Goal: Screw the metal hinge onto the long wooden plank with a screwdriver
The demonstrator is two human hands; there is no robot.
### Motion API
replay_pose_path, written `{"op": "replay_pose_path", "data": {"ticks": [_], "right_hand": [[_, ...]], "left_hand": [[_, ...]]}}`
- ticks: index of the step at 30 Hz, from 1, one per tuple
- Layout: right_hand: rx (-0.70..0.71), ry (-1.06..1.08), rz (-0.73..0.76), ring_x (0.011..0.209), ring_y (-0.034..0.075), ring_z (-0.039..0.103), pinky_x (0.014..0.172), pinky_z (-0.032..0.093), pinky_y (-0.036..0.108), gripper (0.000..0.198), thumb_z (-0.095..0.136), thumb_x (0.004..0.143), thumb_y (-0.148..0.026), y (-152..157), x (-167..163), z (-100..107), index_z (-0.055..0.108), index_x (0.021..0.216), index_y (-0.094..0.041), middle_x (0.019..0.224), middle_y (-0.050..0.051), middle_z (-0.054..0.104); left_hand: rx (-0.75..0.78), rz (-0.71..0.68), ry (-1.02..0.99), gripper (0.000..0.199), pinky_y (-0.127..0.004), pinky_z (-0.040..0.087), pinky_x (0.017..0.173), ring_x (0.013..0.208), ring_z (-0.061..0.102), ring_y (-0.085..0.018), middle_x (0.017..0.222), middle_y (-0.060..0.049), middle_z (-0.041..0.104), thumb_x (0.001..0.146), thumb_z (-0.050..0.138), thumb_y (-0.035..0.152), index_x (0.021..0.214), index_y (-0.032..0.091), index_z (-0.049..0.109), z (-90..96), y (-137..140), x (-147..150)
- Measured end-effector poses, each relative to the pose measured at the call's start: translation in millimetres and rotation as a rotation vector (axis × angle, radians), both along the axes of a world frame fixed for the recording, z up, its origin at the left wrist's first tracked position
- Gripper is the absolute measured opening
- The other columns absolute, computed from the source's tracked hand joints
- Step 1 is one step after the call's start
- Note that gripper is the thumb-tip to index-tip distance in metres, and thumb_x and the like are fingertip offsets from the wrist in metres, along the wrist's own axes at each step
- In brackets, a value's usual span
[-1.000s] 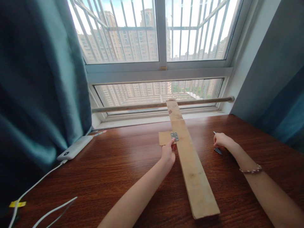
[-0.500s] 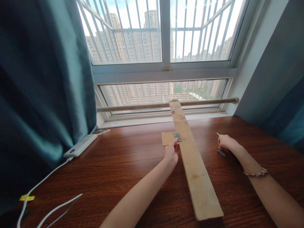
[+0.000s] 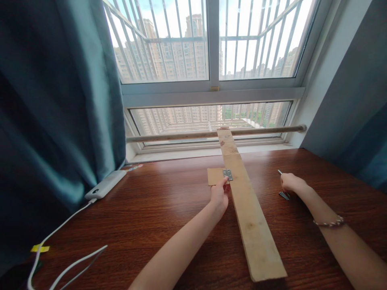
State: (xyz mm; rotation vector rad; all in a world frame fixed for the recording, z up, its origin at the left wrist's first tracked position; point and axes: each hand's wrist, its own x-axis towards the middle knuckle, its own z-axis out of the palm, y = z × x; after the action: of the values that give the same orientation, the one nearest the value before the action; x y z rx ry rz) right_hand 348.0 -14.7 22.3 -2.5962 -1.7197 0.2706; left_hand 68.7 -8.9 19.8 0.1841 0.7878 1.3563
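My left hand [image 3: 219, 197] pinches a small metal hinge [image 3: 227, 174], its thumb on the hinge's near edge and its other fingers mostly hidden below. The hinge spans a small tan cardboard-like piece [image 3: 215, 177] and the left edge of a long wooden board [image 3: 255, 225]. My right hand [image 3: 292, 183] is closed to the right of the board, with a thin, pale rod [image 3: 279, 172] sticking out of it; the rod's other end is hidden. Just below that hand, several thin grey metal pieces [image 3: 283, 195], like screws or nails, lie on the brown wooden table [image 3: 169, 217].
The board's far end reaches a horizontal rail [image 3: 181, 137] before the barred window. A white power bank [image 3: 105, 185] with a white cable [image 3: 65, 225] lies at left beside a dark curtain [image 3: 66, 100]. A yellow tag [image 3: 40, 248] is near the cable.
The whole view has shifted slightly, so everything appears a little further right. My left hand stays at the hinge, and my right hand stays beside the small metal pieces.
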Motion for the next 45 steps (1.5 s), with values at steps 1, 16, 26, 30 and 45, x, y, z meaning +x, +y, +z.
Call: {"op": "replay_pose_path", "data": {"ticks": [1,16,26,30,45], "right_hand": [[0.0,-0.004,-0.011,0.059,0.026,0.063,0.055,0.044,0.032,0.012,0.064,0.049,-0.004,0,0,1,0.06,0.054,-0.014,0.06,0.01,0.061],[0.741,1.111,0.251,0.069,0.019,0.065,0.062,0.053,0.029,0.022,0.062,0.066,-0.035,14,-137,27,0.057,0.076,-0.016,0.071,0.004,0.065],[0.848,0.922,0.381,0.072,0.017,0.063,0.067,0.051,0.029,0.017,0.059,0.072,-0.031,33,-167,14,0.06,0.08,-0.016,0.078,0.005,0.066],[0.937,0.764,0.47,0.07,0.016,0.06,0.066,0.051,0.028,0.012,0.057,0.075,-0.026,28,-171,14,0.061,0.078,-0.016,0.079,0.005,0.063],[0.958,0.476,0.553,0.07,0.018,0.057,0.064,0.047,0.028,0.007,0.052,0.08,-0.019,24,-177,12,0.057,0.074,-0.018,0.074,0.004,0.059]], "left_hand": [[-0.003,0.002,-0.003,0.015,-0.019,0.045,0.052,0.055,0.059,-0.01,0.066,-0.002,0.066,0.063,0.064,0.0,0.071,0.012,0.061,0.1,0,0],[0.012,0.012,-0.023,0.017,-0.022,0.045,0.053,0.052,0.058,-0.01,0.065,-0.002,0.066,0.062,0.064,-0.001,0.074,0.011,0.062,-4.9,3,3],[0.007,0.011,-0.016,0.015,-0.021,0.043,0.054,0.053,0.056,-0.009,0.067,-0.003,0.065,0.063,0.065,0.001,0.073,0.012,0.062,-7.7,5,2],[0.021,0.011,-0.024,0.017,-0.02,0.041,0.052,0.053,0.055,-0.008,0.069,-0.002,0.065,0.063,0.064,0.0,0.075,0.012,0.062,-7.6,5,1],[-0.012,-0.014,-0.025,0.015,-0.018,0.041,0.05,0.052,0.055,-0.008,0.066,-0.002,0.065,0.062,0.065,0.002,0.073,0.012,0.063,-3.4,4,-1]]}}
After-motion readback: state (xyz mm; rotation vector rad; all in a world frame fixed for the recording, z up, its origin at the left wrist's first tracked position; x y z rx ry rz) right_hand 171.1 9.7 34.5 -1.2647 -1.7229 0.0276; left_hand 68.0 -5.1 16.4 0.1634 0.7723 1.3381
